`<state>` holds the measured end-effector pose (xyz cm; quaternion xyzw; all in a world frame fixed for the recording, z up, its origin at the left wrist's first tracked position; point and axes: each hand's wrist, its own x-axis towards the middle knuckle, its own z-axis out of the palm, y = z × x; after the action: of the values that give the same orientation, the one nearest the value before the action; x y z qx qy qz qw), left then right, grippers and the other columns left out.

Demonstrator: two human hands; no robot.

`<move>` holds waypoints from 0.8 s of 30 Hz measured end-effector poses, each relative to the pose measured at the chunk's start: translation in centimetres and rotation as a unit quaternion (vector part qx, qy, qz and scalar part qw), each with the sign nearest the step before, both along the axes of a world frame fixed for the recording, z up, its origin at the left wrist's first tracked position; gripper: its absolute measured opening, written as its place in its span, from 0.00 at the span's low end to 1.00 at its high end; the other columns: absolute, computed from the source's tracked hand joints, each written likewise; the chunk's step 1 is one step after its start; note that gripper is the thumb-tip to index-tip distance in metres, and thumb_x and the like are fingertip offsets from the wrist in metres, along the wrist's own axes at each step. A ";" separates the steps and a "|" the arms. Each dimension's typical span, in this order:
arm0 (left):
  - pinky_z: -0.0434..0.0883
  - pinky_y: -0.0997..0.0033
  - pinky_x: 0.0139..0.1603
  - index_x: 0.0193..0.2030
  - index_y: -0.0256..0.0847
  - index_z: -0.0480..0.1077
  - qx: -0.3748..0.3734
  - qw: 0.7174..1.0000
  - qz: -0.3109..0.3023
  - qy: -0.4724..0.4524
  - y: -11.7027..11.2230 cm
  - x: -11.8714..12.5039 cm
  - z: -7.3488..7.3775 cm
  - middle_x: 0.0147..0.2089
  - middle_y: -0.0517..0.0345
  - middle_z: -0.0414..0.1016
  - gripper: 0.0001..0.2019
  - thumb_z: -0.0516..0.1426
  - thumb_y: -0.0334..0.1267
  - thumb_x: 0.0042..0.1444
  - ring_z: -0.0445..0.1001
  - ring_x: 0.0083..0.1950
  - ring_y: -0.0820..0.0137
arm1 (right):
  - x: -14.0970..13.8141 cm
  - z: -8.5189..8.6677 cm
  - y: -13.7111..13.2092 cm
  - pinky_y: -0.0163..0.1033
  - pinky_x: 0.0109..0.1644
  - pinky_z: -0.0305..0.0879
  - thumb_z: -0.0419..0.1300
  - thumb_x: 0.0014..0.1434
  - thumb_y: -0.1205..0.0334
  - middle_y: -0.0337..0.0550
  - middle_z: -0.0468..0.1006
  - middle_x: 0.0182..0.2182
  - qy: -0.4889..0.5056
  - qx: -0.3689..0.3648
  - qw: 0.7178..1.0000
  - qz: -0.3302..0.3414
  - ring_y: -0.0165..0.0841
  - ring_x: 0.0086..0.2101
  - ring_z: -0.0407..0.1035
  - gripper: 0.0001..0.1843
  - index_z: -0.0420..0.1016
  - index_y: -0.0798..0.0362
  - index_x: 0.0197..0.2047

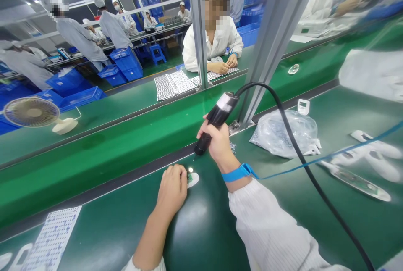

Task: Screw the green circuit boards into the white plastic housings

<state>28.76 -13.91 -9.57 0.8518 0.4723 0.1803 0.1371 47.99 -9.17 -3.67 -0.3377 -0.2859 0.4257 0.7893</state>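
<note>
My right hand (218,137) is wrapped round a black electric screwdriver (220,111) with a white label near its cable end. The tool tilts, its tip pointing down at the green bench near a scatter of tiny screws (233,147). A blue strap circles my right wrist. Resting on the bench, my left hand (172,186) has its fingers curled round one end of a white plastic housing (193,180) with a green circuit board in it. The hand hides most of that part. A small round light-coloured piece (190,170) shows just beyond it.
A clear plastic bag (285,133) lies right of the metal post. White housings (371,155) lie further right, under the blue cord and black cable. A printed sheet (55,235) is at lower left. Beyond the green conveyor (126,136), a co-worker sits; a fan (33,112) stands left.
</note>
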 end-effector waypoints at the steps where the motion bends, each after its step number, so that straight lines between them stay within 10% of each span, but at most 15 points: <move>1: 0.65 0.59 0.41 0.36 0.44 0.61 0.000 1.000 0.003 0.003 0.0 0.2 0.0 0.35 0.54 0.71 0.11 0.44 0.35 0.70 0.69 0.38 0.61 | 0.0 0.0 0.0 0.39 0.28 0.63 0.61 0.46 0.67 0.29 0.71 0.19 -0.001 0.000 1.000 0.000 0.31 0.19 0.66 0.13 0.72 0.53 0.39; 9: 0.66 0.55 0.49 0.51 0.44 0.69 0.012 1.000 -0.003 -0.020 -0.9 -1.5 1.0 0.50 0.50 0.77 0.09 0.54 0.42 0.68 0.73 0.51 0.56 | 0.1 -0.1 0.1 0.40 0.28 0.63 0.61 0.46 0.68 0.30 0.71 0.19 0.000 0.002 1.000 0.003 0.31 0.19 0.66 0.13 0.72 0.53 0.38; 24: 0.67 0.62 0.47 0.48 0.45 0.73 -0.075 0.992 -0.083 -0.054 -1.4 -2.9 0.0 0.47 0.54 0.76 0.11 0.62 0.46 0.64 0.73 0.47 0.62 | -0.1 -0.1 -0.1 0.38 0.26 0.64 0.62 0.44 0.65 0.29 0.69 0.19 -0.025 -0.009 1.000 0.001 0.30 0.20 0.66 0.15 0.70 0.51 0.38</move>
<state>25.87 -15.28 -9.53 0.8644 0.4039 0.1784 0.2405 47.91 -9.27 -3.80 -0.3550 -0.3023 0.4202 0.7785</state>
